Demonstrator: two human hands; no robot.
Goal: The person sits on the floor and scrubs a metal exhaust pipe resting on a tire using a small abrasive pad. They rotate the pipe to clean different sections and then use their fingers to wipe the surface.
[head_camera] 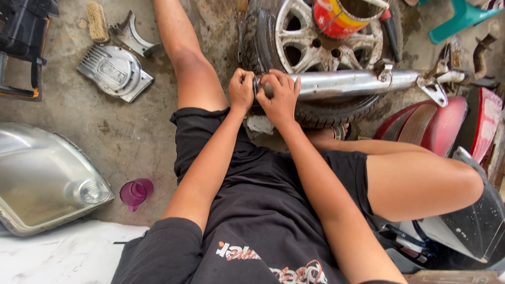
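Head view: both hands meet at the near end of the chrome exhaust pipe [347,83], which lies across the wheel [315,47]. Right hand [280,97] wraps that end, fingers clamped over it; left hand [241,89] is fisted against its tip, contents hidden.

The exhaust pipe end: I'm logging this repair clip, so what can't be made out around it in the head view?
- Pipe end: covered by the left hand and right hand on the exhaust pipe; any small part or tool between them is hidden.
- Wheel: top cut off by the frame edge, partly covered by a paint tin.
- Red body panel: runs out at the right edge.
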